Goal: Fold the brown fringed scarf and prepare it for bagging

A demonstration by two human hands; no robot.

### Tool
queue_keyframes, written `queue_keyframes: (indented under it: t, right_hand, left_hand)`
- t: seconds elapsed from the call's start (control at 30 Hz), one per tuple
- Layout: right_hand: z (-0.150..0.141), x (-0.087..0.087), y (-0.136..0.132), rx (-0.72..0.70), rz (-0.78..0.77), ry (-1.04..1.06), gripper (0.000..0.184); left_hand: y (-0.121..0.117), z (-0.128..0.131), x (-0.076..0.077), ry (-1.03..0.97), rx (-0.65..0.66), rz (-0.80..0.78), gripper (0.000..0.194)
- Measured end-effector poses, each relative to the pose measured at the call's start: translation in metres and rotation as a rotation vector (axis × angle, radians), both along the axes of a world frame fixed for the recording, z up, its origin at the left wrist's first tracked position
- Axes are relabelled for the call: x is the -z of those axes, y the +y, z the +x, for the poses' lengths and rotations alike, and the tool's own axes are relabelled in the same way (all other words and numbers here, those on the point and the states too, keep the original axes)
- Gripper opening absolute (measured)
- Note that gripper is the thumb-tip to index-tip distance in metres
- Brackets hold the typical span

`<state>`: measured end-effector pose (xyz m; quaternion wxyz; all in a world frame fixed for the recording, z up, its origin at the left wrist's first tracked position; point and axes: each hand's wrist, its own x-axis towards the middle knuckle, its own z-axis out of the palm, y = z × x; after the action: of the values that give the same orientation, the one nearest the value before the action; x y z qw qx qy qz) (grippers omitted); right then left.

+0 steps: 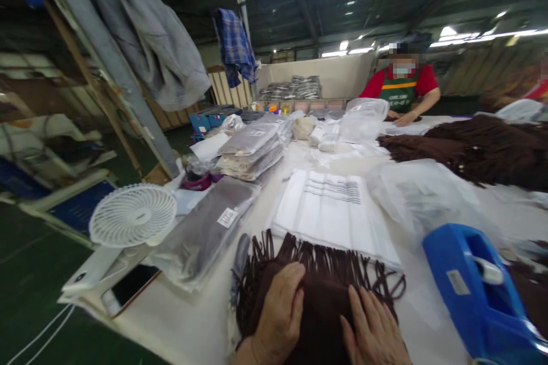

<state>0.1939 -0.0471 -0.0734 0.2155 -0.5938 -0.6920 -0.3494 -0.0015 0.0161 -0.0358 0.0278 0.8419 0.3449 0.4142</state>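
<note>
A dark brown fringed scarf (323,296) lies on the table in front of me, its fringe pointing away from me. My left hand (278,311) rests on the scarf's left part, fingers stretched forward and close together. On its right part my right hand (372,325) lies flat, fingers extended and slightly apart. Neither hand grips anything. Just past the fringe is a stack of clear printed plastic bags (329,205). A greyish, narrow object, too blurred to name, lies along the scarf's left edge.
A blue tape dispenser (466,285) stands at right. To the left are a bagged grey item (209,228), a white fan (132,214) and a phone (128,291) near the table edge. Bagged goods (252,137) are stacked behind. A co-worker (400,85) works across, near brown scarves (483,148).
</note>
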Motion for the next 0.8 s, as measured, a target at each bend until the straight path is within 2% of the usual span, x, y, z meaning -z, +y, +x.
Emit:
queue_keyframes:
  t: [0.07, 0.1, 0.2, 0.3, 0.4, 0.5, 0.63, 0.73, 0.8]
  right_hand:
    - [0.002, 0.002, 0.002, -0.019, 0.019, 0.001, 0.042]
    - [0.002, 0.002, 0.002, -0.023, 0.021, 0.001, 0.042]
    - [0.003, 0.004, 0.003, -0.027, -0.006, -0.001, 0.043]
    - [0.002, 0.007, 0.003, -0.027, -0.011, -0.001, 0.043]
    - [0.002, 0.008, 0.004, -0.036, 0.011, 0.007, 0.043]
    - [0.002, 0.007, 0.005, -0.029, 0.029, 0.028, 0.044]
    - [0.004, 0.008, 0.005, -0.04, 0.032, 0.01, 0.051]
    - [0.004, 0.009, 0.006, -0.037, 0.032, 0.022, 0.057]
    - [0.003, 0.009, 0.006, -0.035, 0.027, 0.03, 0.059]
  left_hand:
    - [0.012, -0.036, -0.012, 0.115, -0.069, 0.049, 0.028]
    - [0.017, -0.054, -0.018, 0.186, -0.064, 0.061, 0.024]
    - [0.025, -0.096, -0.029, 0.368, 0.047, 0.019, 0.022]
    - [0.023, -0.122, -0.034, 0.513, 0.167, 0.004, 0.029]
    - [0.016, -0.135, -0.034, 0.623, 0.222, 0.088, 0.03]
    - [0.011, -0.137, -0.031, 0.709, 0.202, 0.171, 0.031]
    - [0.008, -0.134, -0.035, 0.712, 0.19, 0.221, 0.028]
    - [-0.002, -0.132, -0.043, 0.72, 0.19, 0.19, 0.023]
    - [-0.015, -0.135, -0.044, 0.8, 0.118, 0.082, 0.019]
